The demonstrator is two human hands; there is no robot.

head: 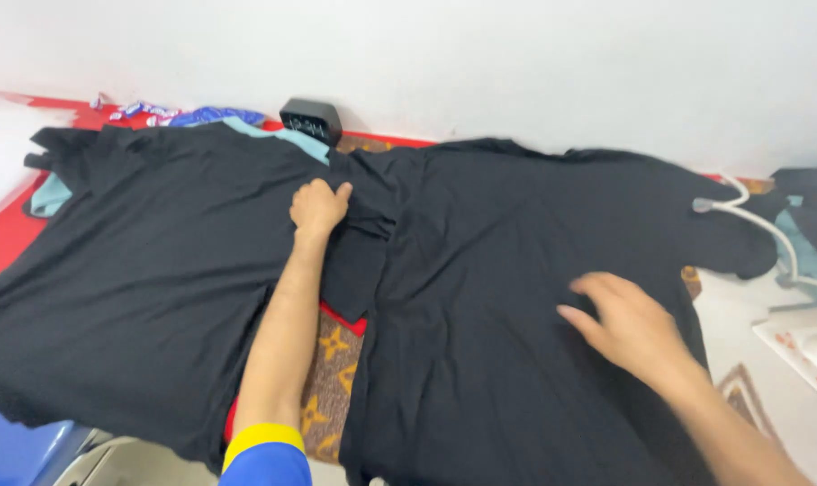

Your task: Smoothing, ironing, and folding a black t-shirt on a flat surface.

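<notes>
Black garment, right [507, 297]: large, thin cloth, spread flat across the middle and right of the work surface, its upper edge near the white wall [516, 63]. One sleeve [363, 243] reaches left and overlaps the neighbouring piece.

My left hand [318, 207]: closed in a loose fist on that sleeve, fingers curled under and thumb up, gripping a fold of the black cloth where the two garments meet. My forearm lies along the gap between them; blue cuff with yellow band [264, 450] at the bottom edge.

My right hand [629, 324]: open, fingers spread wide and flat, palm down on the body of the right garment, holding nothing. It is blurred, so I cannot tell how firmly it presses.

Black garment, left [147, 270]: similar cloth, spread over the left half, its lower edge hanging off the front.

Brown patterned cloth [332, 378]: shows in the gap beneath my left forearm, with a red edge above it.

Red surface [3, 243]: visible at the far left and along the wall.

Small black device [311, 120]: stands against the wall, just behind the garments.

Light blue fabric [287, 137]: peeks out beside the device, under the left garment.

White cord [768, 229]: lies at the right, curving over the garment's edge.
</notes>
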